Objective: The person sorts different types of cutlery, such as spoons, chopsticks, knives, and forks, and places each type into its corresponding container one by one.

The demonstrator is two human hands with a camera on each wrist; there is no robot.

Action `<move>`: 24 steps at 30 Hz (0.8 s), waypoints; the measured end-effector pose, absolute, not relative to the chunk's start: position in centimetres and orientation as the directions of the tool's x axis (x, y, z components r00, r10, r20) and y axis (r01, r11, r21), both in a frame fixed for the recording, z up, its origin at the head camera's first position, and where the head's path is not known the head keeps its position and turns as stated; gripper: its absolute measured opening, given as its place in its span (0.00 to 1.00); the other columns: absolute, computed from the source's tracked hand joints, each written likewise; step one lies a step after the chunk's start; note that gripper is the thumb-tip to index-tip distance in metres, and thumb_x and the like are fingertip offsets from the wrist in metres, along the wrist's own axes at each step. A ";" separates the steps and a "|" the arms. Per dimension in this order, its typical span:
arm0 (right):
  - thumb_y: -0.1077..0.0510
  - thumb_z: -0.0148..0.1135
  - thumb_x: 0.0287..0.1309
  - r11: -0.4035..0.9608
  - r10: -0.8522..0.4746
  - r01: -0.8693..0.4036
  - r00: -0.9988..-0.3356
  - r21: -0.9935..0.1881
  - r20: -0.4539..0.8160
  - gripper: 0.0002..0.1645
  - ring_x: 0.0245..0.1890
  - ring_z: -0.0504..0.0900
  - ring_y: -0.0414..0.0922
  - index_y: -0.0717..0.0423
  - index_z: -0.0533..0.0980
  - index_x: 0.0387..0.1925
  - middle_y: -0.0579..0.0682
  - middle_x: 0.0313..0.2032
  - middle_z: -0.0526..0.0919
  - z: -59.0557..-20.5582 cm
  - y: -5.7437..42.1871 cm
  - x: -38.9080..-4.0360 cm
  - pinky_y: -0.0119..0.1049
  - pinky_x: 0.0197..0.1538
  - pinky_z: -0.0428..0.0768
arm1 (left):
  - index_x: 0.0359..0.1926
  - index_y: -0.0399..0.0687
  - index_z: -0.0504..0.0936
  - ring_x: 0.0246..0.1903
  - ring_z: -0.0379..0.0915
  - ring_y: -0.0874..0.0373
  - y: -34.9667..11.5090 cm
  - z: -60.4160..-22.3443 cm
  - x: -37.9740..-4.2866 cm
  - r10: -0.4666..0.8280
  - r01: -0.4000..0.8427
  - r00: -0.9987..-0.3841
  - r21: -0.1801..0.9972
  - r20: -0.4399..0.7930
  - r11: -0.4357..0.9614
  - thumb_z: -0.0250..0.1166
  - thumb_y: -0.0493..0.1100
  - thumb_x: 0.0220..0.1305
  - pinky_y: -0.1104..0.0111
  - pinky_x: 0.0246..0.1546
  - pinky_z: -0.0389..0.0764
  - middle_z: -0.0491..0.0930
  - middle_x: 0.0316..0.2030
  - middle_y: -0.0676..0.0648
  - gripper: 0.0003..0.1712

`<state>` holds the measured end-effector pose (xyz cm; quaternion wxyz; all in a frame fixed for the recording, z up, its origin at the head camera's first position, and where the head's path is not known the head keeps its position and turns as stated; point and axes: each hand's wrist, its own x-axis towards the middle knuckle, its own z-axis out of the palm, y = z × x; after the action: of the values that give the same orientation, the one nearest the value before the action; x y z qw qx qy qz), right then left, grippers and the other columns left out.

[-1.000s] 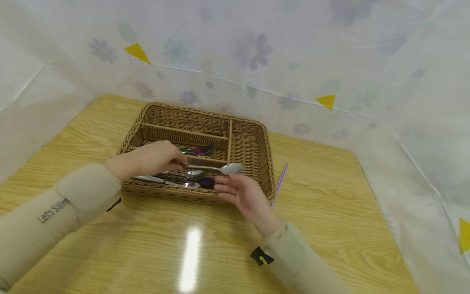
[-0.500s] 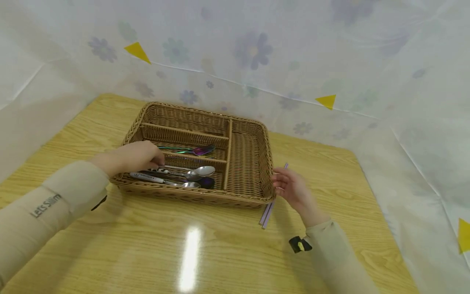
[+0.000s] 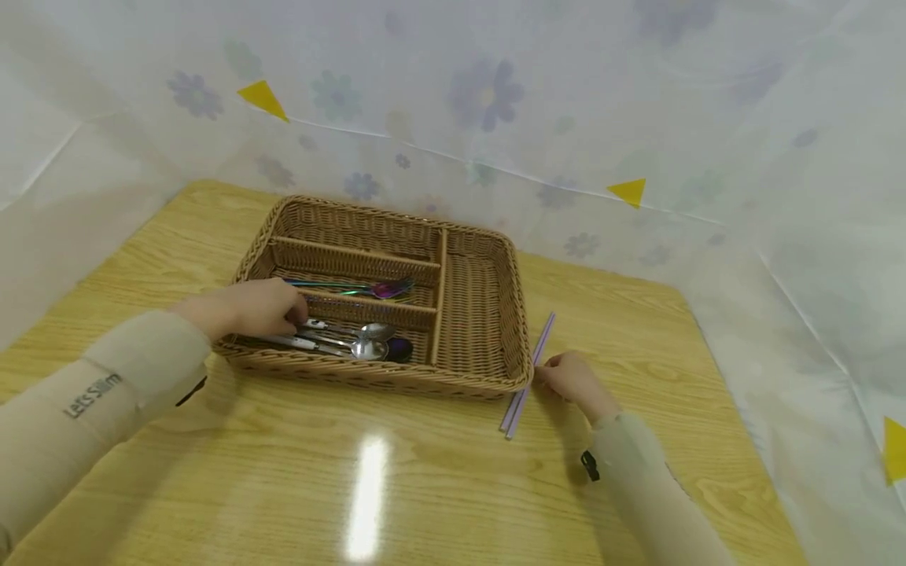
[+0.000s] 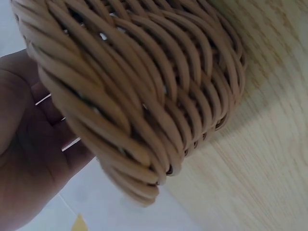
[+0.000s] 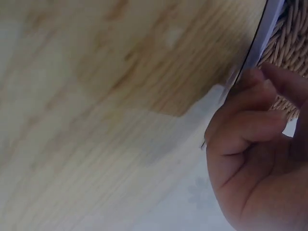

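My left hand (image 3: 262, 306) reaches over the left rim of the wicker cutlery basket (image 3: 481, 314), fingers bent down among white-handled spoons in the front compartment. One spoon (image 3: 375, 332) lies with its handle end right at those fingers; a second spoon (image 3: 368, 350) rests just in front of it. Basket weave (image 4: 144, 96) hides the fingertips in the left wrist view, so I cannot tell whether they grip a handle. On the table beside the basket's front right corner, my right hand (image 3: 573, 381) pinches at a pair of lilac chopsticks (image 3: 515, 417). Thumb and curled fingers (image 5: 240, 110) meet at the sticks.
Iridescent cutlery (image 3: 385, 289) lies in the middle compartment, and a dark purple spoon (image 3: 399, 350) sits by the front ones. Wicker dividers (image 3: 439, 299) part the basket. Behind the wooden table (image 3: 439, 464) hangs a flowered white curtain (image 3: 488, 94) with yellow pennants.
My left hand has drawn left and lowered the raised spoon in among the others. My right hand has left the spoon, moved right past the basket and closed its fingers at the chopsticks.
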<state>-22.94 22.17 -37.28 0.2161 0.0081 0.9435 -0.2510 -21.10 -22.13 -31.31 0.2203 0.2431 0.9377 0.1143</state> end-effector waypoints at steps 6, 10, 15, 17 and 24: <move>0.50 0.52 0.61 0.910 -0.113 0.083 -0.893 -0.407 -0.436 0.24 0.14 0.60 0.38 0.53 0.66 0.11 0.43 0.11 0.65 -36.7 21.9 -22.8 0.30 0.21 0.64 | 0.46 0.37 0.80 0.39 0.79 0.52 -21.8 -31.2 -21.0 0.503 0.403 -0.801 0.328 -0.325 0.854 0.59 0.39 0.64 0.59 0.39 0.80 0.82 0.39 0.44 0.12; 0.54 0.53 0.58 0.933 -0.089 0.079 -0.895 -0.352 -0.437 0.23 0.15 0.60 0.39 0.49 0.61 0.09 0.42 0.11 0.62 -36.5 22.2 -23.1 0.30 0.22 0.63 | 0.46 0.38 0.80 0.38 0.79 0.54 -21.8 -31.2 -20.9 0.513 0.414 -0.797 0.329 -0.319 0.849 0.58 0.41 0.65 0.58 0.39 0.79 0.82 0.39 0.45 0.13; 0.54 0.51 0.58 0.929 -0.076 0.103 -0.888 -0.355 -0.454 0.20 0.17 0.65 0.39 0.55 0.68 0.13 0.44 0.14 0.68 -36.6 22.9 -23.5 0.30 0.24 0.68 | 0.46 0.38 0.80 0.39 0.79 0.55 -21.8 -31.2 -20.7 0.522 0.425 -0.801 0.336 -0.292 0.840 0.58 0.41 0.65 0.58 0.41 0.79 0.82 0.39 0.46 0.13; 0.53 0.50 0.60 0.915 -0.074 0.125 -0.884 -0.384 -0.462 0.19 0.19 0.69 0.39 0.59 0.72 0.18 0.45 0.17 0.71 -36.6 23.3 -23.6 0.30 0.26 0.71 | 0.46 0.38 0.80 0.38 0.79 0.55 -21.9 -31.2 -20.7 0.521 0.425 -0.805 0.338 -0.283 0.840 0.58 0.41 0.65 0.58 0.40 0.79 0.82 0.39 0.45 0.13; 0.52 0.40 0.66 0.808 -0.086 0.211 -0.882 -0.551 -0.463 0.24 0.19 0.78 0.39 0.66 0.75 0.29 0.48 0.20 0.79 -35.0 23.5 -24.5 0.35 0.30 0.82 | 0.46 0.38 0.80 0.37 0.79 0.55 -22.0 -31.2 -20.6 0.516 0.421 -0.812 0.337 -0.275 0.842 0.58 0.41 0.65 0.57 0.40 0.79 0.82 0.39 0.45 0.13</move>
<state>-24.54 23.52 -35.00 0.2403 0.0341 0.9198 -0.3082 -20.56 -22.02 -31.19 0.1802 0.2484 0.9427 0.1311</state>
